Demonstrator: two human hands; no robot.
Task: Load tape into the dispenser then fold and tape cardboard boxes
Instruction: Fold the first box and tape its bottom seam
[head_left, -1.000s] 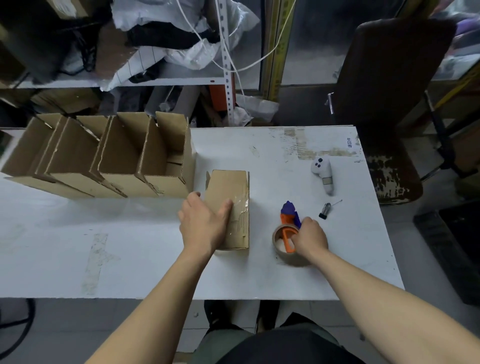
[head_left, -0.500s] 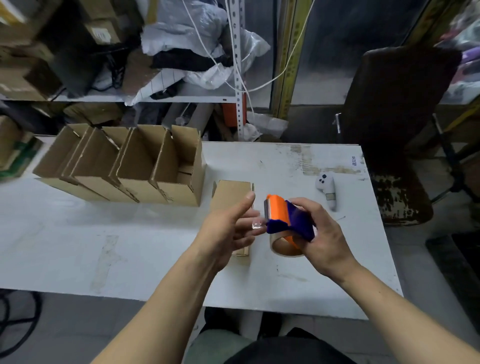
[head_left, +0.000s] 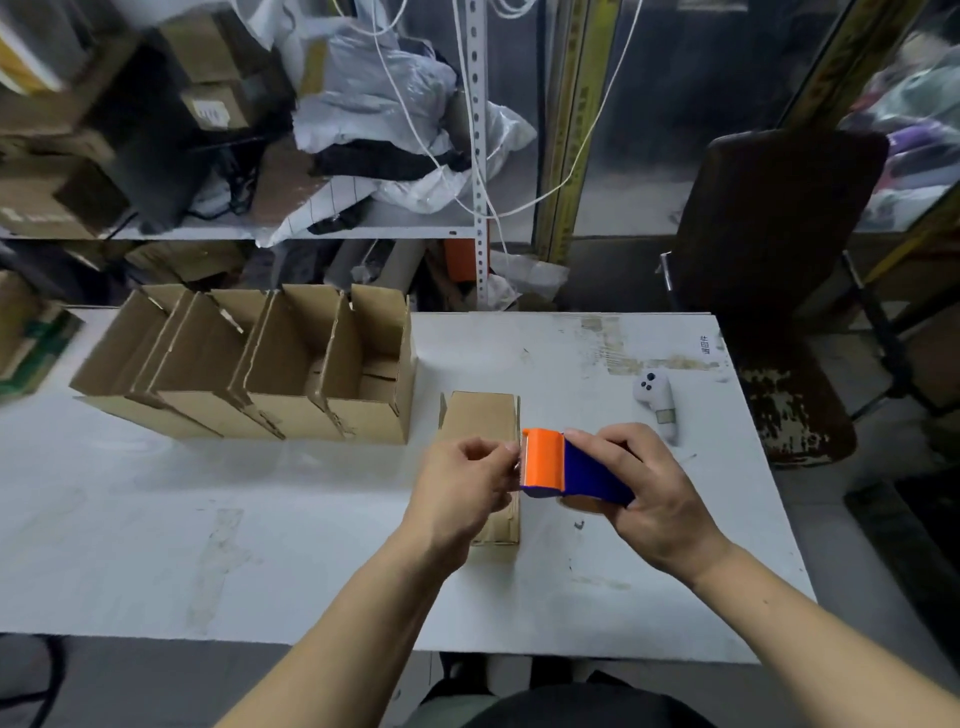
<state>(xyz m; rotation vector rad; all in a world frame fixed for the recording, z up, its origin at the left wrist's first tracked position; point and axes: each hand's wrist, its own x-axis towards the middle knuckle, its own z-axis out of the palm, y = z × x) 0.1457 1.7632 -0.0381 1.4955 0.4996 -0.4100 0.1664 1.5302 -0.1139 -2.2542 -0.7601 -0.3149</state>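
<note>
Right hand (head_left: 649, 499) grips dispenser (head_left: 563, 465) above table (head_left: 208, 519); left hand (head_left: 462, 483) pinches at its orange end. Closed box (head_left: 483, 415) below. Four open boxes (head_left: 270, 364) far left, contents unclear.

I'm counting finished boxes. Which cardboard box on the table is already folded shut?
The lone cardboard box lying under the hands, beside the tape dispenser. The row of boxes to its left stands with tops open.

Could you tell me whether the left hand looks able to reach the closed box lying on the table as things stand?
Probably yes: the left hand hovers right above the closed box, nothing between them, though its fingers are pinching at the tape dispenser.
</note>
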